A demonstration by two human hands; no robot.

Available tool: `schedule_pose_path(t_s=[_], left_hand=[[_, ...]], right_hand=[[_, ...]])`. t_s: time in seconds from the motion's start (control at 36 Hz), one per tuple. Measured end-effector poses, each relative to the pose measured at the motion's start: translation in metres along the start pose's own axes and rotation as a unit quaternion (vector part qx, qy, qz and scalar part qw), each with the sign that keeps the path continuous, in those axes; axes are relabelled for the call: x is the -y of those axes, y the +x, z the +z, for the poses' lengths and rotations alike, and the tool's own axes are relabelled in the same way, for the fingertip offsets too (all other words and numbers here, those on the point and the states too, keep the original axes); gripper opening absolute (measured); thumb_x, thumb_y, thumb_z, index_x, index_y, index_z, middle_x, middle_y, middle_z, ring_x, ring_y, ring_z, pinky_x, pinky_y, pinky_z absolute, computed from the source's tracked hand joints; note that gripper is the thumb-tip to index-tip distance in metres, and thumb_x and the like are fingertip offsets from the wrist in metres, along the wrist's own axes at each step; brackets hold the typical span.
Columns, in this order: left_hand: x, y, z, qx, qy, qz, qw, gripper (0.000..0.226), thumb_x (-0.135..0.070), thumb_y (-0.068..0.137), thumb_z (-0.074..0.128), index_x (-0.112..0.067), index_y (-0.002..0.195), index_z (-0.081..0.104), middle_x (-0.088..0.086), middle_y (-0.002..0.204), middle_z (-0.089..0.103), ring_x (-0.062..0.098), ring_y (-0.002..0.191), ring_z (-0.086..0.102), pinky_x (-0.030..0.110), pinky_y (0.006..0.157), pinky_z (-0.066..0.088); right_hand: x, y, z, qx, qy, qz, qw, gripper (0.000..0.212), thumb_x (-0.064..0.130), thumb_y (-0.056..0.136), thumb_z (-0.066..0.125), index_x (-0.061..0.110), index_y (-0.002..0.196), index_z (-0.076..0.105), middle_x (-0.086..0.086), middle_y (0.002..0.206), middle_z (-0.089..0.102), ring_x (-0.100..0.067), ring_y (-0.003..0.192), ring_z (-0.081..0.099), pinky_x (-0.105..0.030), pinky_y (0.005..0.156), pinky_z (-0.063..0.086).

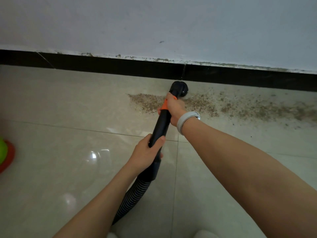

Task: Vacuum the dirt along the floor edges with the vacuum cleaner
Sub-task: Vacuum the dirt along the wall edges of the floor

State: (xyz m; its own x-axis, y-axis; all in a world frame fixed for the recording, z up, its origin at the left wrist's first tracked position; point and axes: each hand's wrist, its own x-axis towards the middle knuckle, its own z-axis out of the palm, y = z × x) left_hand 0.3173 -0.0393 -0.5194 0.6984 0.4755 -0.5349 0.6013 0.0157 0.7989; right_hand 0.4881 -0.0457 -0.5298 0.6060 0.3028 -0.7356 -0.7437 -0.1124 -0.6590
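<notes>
A black skirting [120, 65] ran along the foot of the wall [154, 23], and the pale tiled floor [68, 143] lay open to the left of the wand and toward the camera. A band of brown dirt [248, 107] lay on the floor just in front of the skirting, stretching from left of the brush head away to the right. The round black brush head [178, 87] sat on the floor close to the skirting, at the dirt. The right hand [175, 109], with a white band [186, 120] at its wrist, gripped the black wand [162, 124] around its orange collar [165, 105], just behind the head. The left hand [145, 154] was curled round the wand's lower end, where the ribbed hose [133, 194] joined it. At the left edge lay a green and red thing [5, 155], blurred.
</notes>
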Motion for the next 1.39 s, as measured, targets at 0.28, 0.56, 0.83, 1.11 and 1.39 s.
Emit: schedule_pose_path(t_s=[0.28, 0.56, 0.83, 1.11, 1.39], left_hand=[[0.008, -0.021, -0.054, -0.122, -0.037, -0.014, 0.992, 0.026, -0.042, 0.095, 0.051, -0.017, 0.093, 0.055, 0.010, 0.069, 0.069, 0.024, 0.069, 0.069, 0.037, 0.070, 0.055], [0.015, -0.035, -0.103, -0.174, -0.083, -0.060, 0.979, 0.027, -0.043, 0.095, 0.050, -0.016, 0.092, 0.054, 0.016, 0.071, 0.070, 0.025, 0.062, 0.069, 0.034, 0.062, 0.055], [0.017, -0.035, -0.096, -0.143, -0.051, -0.079, 0.985, 0.028, -0.045, 0.094, 0.050, -0.017, 0.094, 0.054, 0.018, 0.080, 0.071, 0.021, 0.062, 0.070, 0.029, 0.062, 0.056], [0.014, -0.034, -0.078, -0.101, -0.026, -0.053, 0.993, 0.025, -0.038, 0.095, 0.052, -0.015, 0.089, 0.054, 0.017, 0.072, 0.069, 0.021, 0.060, 0.068, 0.029, 0.061, 0.053], [0.011, -0.032, -0.061, -0.073, 0.010, -0.033, 0.997, 0.022, -0.037, 0.095, 0.051, -0.017, 0.090, 0.054, 0.014, 0.070, 0.069, 0.019, 0.061, 0.068, 0.025, 0.063, 0.053]], right_hand=[[-0.022, -0.024, 0.084, 0.145, -0.011, 0.026, 0.989, 0.025, 0.022, 0.094, 0.059, 0.009, 0.110, 0.045, -0.010, 0.080, 0.051, -0.020, 0.051, 0.058, -0.026, 0.046, 0.053], [-0.044, -0.040, 0.157, 0.218, -0.052, 0.081, 0.971, 0.024, 0.026, 0.095, 0.056, 0.009, 0.109, 0.044, -0.011, 0.084, 0.050, -0.019, 0.052, 0.057, -0.026, 0.045, 0.050], [-0.051, -0.033, 0.139, 0.192, -0.017, 0.114, 0.975, 0.020, 0.024, 0.095, 0.056, 0.008, 0.089, 0.045, -0.008, 0.068, 0.048, -0.020, 0.052, 0.053, -0.023, 0.041, 0.048], [-0.048, -0.030, 0.109, 0.141, -0.004, 0.088, 0.986, 0.021, 0.027, 0.096, 0.054, 0.009, 0.101, 0.046, -0.008, 0.072, 0.049, -0.018, 0.048, 0.053, -0.022, 0.039, 0.047], [-0.042, -0.029, 0.080, 0.112, 0.007, 0.069, 0.991, 0.019, 0.026, 0.097, 0.053, 0.009, 0.092, 0.044, -0.009, 0.068, 0.047, -0.018, 0.044, 0.052, -0.023, 0.040, 0.046]])
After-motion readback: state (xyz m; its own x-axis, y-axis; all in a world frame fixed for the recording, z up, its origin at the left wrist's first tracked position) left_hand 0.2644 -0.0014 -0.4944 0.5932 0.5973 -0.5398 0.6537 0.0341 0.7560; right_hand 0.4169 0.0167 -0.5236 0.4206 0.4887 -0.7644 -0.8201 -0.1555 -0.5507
